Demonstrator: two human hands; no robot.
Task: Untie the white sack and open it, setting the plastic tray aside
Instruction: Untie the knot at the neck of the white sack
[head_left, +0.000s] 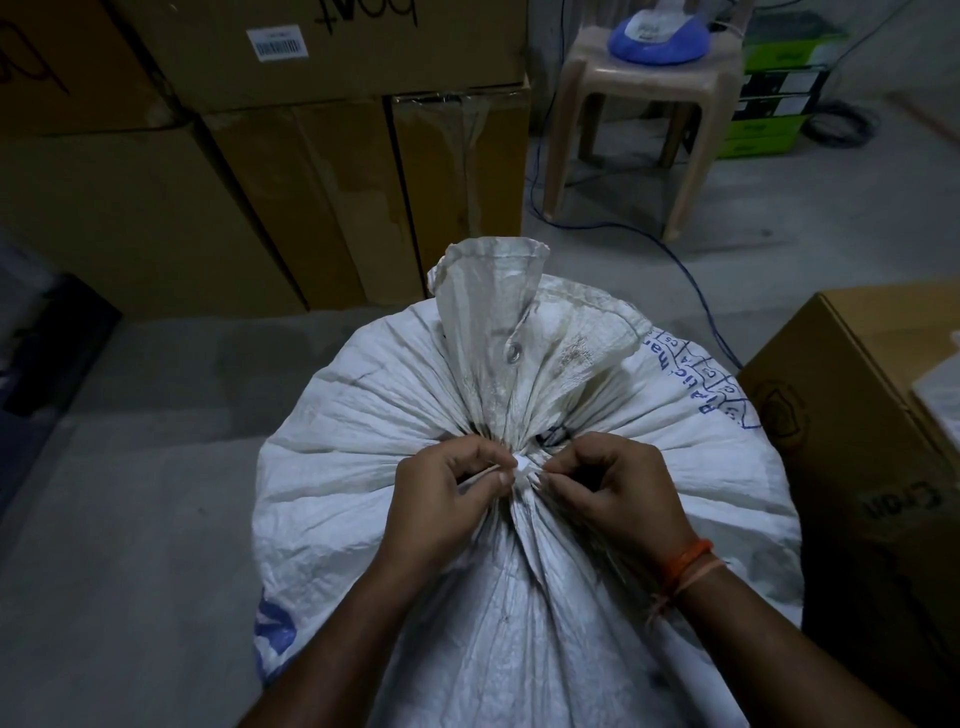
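Note:
A full white woven sack (363, 415) with blue print stands on the floor in front of me. Its neck is gathered and bound by a white tie with a small knot (521, 462), and the loose mouth flap (493, 296) sticks up behind it. My left hand (441, 499) pinches the tie strand just left of the knot. My right hand (618, 493), with orange threads on its wrist, pinches the tie on the knot's right side. No plastic tray shows anywhere in view.
Stacked cardboard boxes (260, 182) stand behind the sack. Another cardboard box (857, 441) sits close on the right. A beige plastic stool (644, 104) with a blue object on it stands at the back right, and a blue cable (675, 260) runs across the grey floor.

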